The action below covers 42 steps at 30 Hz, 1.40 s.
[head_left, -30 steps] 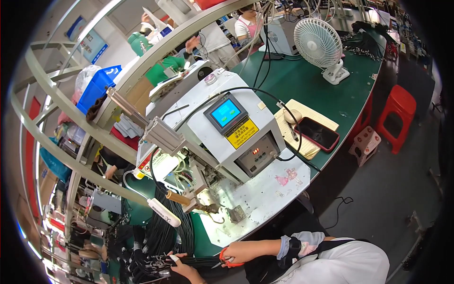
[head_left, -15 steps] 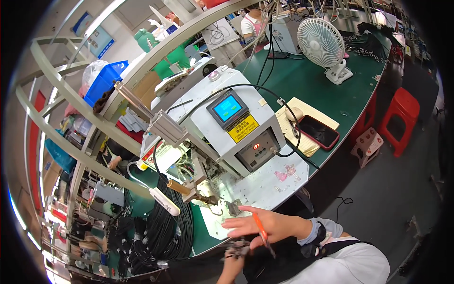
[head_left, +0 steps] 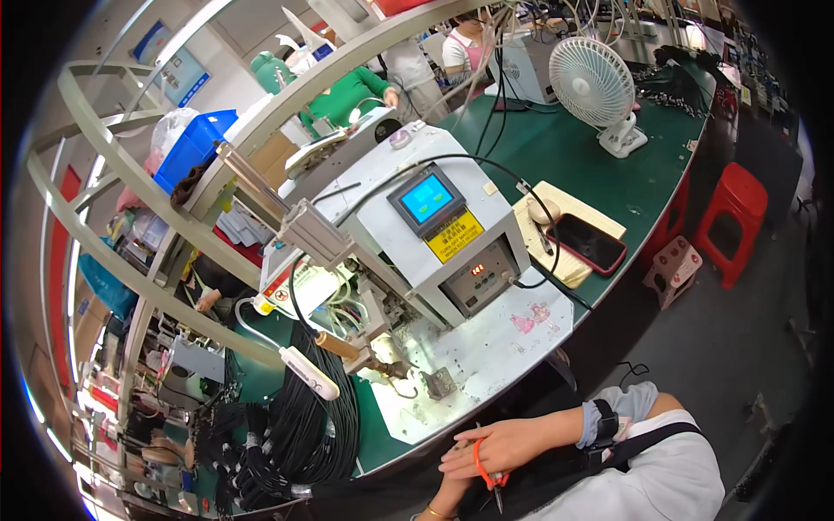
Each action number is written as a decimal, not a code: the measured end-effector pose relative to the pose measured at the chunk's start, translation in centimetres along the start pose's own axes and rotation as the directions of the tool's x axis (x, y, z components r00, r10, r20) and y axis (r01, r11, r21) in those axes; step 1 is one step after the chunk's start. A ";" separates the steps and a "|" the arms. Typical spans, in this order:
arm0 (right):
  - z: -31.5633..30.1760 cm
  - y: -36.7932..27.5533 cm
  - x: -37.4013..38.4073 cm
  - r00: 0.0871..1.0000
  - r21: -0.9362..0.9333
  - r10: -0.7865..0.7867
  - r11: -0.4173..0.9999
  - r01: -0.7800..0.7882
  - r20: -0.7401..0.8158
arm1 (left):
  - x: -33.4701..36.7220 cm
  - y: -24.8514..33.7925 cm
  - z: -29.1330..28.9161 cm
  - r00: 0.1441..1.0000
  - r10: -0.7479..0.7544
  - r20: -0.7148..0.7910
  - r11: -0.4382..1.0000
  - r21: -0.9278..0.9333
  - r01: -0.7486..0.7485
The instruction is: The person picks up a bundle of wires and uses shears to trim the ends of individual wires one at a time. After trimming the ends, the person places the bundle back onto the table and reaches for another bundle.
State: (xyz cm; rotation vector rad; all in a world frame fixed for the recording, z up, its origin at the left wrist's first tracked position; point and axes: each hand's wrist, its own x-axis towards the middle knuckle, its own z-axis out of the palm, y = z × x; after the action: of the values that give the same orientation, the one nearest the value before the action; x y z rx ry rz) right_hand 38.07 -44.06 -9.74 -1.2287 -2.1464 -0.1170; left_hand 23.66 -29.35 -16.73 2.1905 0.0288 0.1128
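Note:
My right hand lies across my left hand, its fingers stretched forward and together. A pair of orange-handled scissors is hooked on the right hand, with a pointed metal end hanging below it. My left hand comes up from the lower edge beneath the right one. Its fingers are covered, and whatever lies between the palms is hidden. Both hands are in front of a bench machine with a blue screen. Nearest them on its white base plate stands a small dark metal block.
Coiled black cables lie on the green table left of the machine. A lamp-like white stick hangs beside them. To the right are a phone on a notepad, a white fan and a red stool. Co-workers sit beyond.
My right hand has moved down and back from the machine's base plate and now covers my left hand. The dark small parts seen earlier at the left hand are hidden now.

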 end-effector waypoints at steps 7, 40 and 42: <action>1.7 0.5 0.6 0.987 -0.089 0.119 0.990 -0.110 0.110 | 1.4 -0.4 0.0 0.996 -0.021 0.087 0.987 -0.158 0.034; 2.1 -0.3 3.2 0.527 0.740 0.850 0.358 -0.570 -0.005 | 0.5 1.1 -1.4 0.964 -0.262 0.049 0.575 -0.794 0.197; 2.2 -0.3 2.8 0.561 0.673 0.827 0.433 -0.599 -0.032 | 0.5 1.0 -1.2 0.960 -0.276 0.049 0.561 -0.803 0.202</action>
State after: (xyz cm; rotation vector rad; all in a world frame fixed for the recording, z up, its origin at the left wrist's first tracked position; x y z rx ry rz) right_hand 35.74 -41.30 -9.76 -1.4720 -1.0014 0.6396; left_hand 23.98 -28.95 -15.16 1.2321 0.2754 0.0435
